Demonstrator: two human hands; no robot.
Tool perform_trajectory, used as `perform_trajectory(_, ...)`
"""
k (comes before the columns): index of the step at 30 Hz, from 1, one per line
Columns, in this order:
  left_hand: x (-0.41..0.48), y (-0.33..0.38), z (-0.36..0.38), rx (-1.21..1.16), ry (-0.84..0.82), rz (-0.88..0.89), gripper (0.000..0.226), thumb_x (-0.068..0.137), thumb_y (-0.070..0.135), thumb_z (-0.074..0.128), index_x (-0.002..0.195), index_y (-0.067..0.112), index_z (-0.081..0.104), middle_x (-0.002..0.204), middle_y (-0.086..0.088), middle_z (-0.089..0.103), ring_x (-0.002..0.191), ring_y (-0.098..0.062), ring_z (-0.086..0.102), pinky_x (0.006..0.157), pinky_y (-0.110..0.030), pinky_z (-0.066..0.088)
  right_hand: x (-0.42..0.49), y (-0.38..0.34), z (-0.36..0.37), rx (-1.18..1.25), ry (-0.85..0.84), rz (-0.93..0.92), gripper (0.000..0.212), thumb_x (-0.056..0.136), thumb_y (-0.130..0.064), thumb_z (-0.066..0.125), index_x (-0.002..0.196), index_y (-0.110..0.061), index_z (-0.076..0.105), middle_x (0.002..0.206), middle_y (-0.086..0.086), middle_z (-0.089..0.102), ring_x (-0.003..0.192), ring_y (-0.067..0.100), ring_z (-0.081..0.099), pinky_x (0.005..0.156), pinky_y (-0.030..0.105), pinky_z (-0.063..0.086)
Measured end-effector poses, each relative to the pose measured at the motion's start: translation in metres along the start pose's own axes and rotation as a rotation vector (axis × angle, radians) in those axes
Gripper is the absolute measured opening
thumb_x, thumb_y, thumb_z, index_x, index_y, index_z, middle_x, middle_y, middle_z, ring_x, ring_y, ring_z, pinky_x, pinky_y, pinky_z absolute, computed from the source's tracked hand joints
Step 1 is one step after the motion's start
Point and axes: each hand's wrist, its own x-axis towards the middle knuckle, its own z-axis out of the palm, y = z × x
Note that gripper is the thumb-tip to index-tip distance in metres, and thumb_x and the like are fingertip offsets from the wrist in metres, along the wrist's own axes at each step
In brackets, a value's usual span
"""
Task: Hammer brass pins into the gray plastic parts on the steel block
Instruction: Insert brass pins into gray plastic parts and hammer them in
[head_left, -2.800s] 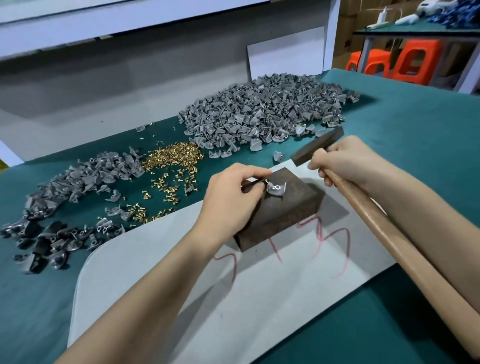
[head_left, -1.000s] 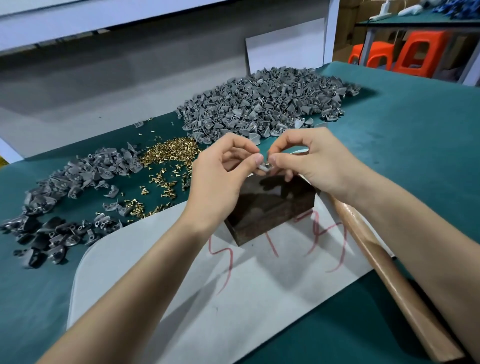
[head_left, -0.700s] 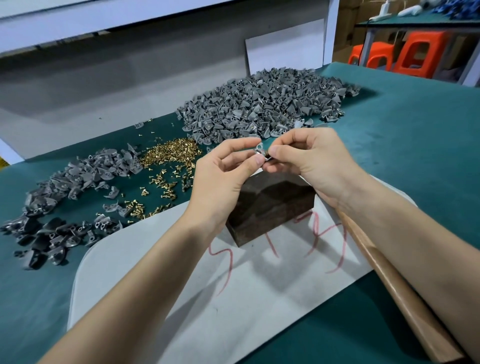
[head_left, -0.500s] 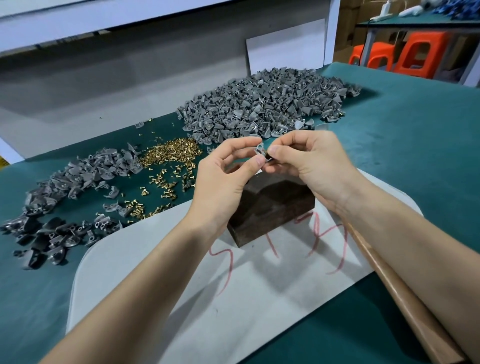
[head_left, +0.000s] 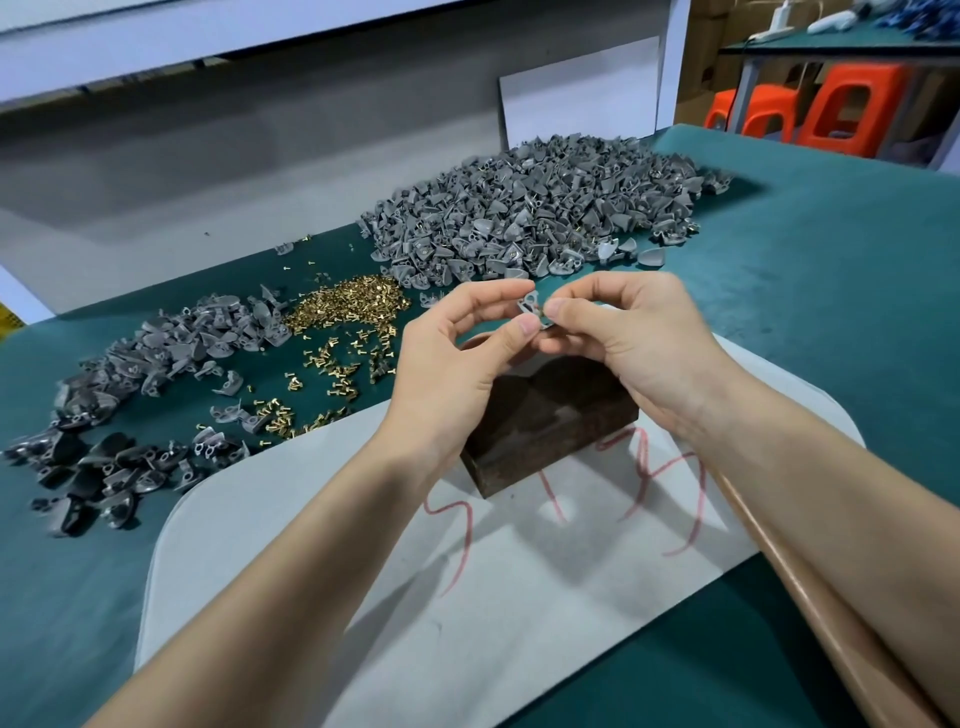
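My left hand (head_left: 457, 358) and my right hand (head_left: 634, 348) meet above the dark steel block (head_left: 550, 421). Between their fingertips they pinch one small gray plastic part (head_left: 531, 304), with a brass pin (head_left: 540, 313) showing at its lower edge by my right thumb. The block stands on a white sheet (head_left: 415, 597) marked with red scribbles. The hammer's wooden handle (head_left: 810, 592) lies under my right forearm; its head is hidden. Loose brass pins (head_left: 353, 306) are heaped to the left of my hands.
A big heap of gray parts (head_left: 535, 208) lies at the back of the green table (head_left: 831, 291). A smaller heap of gray and darker parts (head_left: 156, 364) runs along the left. Orange stools (head_left: 831, 114) stand beyond the table at the far right.
The hammer was put down and the part lifted off the block. Both hands now hold the part a little higher above the block, working at it with their fingertips.
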Motion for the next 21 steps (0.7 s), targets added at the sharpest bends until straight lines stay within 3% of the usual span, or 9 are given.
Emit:
perform_trajectory(10,0.0009,-0.0022,-0.0023,0.009,-0.018,-0.005,0.023,0.083,0.003,0.068,0.095,0.023,0.070,0.090,0.003,0.068,0.091,-0.014,0.065,0.087,-0.031,0.054,0.0009,0.0003,-0.0006,0.012,-0.011,0.026,0.020,0.084,0.008,0.061,0.067,-0.002,0.064,0.057,0.004,0.066,0.052,0.013,0.063,0.058,0.017,0.053)
perform_trajectory(21,0.0023,-0.0047,-0.0041,0.019,-0.043,0.014,0.023,0.082,0.005,0.070,0.095,0.024,0.070,0.089,0.004,0.070,0.093,-0.014,0.066,0.088,-0.030,0.051,0.0011,0.0006,-0.0018,0.015,-0.016,0.042,0.023,0.084,0.009,0.059,0.065,-0.003,0.064,0.057,0.006,0.067,0.051,0.014,0.062,0.057,0.018,0.053)
